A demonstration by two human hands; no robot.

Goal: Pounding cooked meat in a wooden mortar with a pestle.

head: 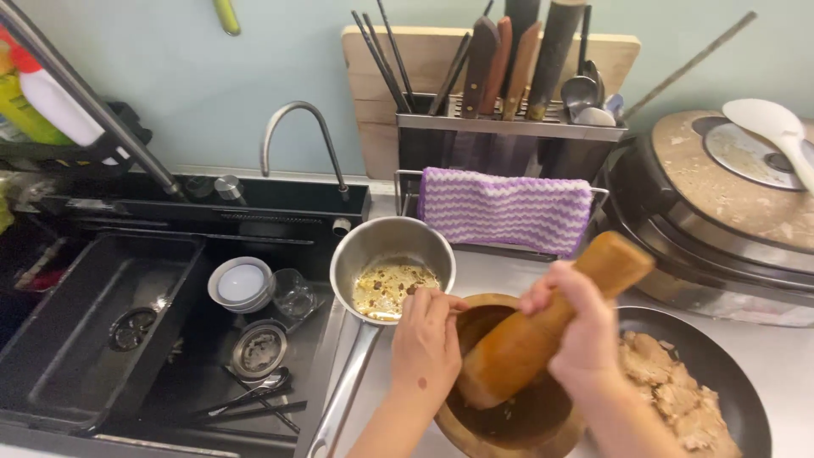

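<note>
Wooden pestle (pixel 543 326) in right hand (pixel 577 326), one mortar (pixel 509 424), perhaps steadied by left hand (pixel 426 343)

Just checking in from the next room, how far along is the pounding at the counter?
Done: cooked meat pieces lie in the black pan. In hand: right hand grips the wooden pestle down in the wooden mortar; left hand steadies its rim. Left: residue in the steel saucepan, dishes in the sink.

Around you: black sink (pixel 93 339) holding stacked bowls (pixel 241 283) and a glass (pixel 293 293), striped purple cloth (pixel 504 209) over a rack, knife block (pixel 509 127), rice cooker (pixel 729 212) with white paddle (pixel 776 131).
</note>
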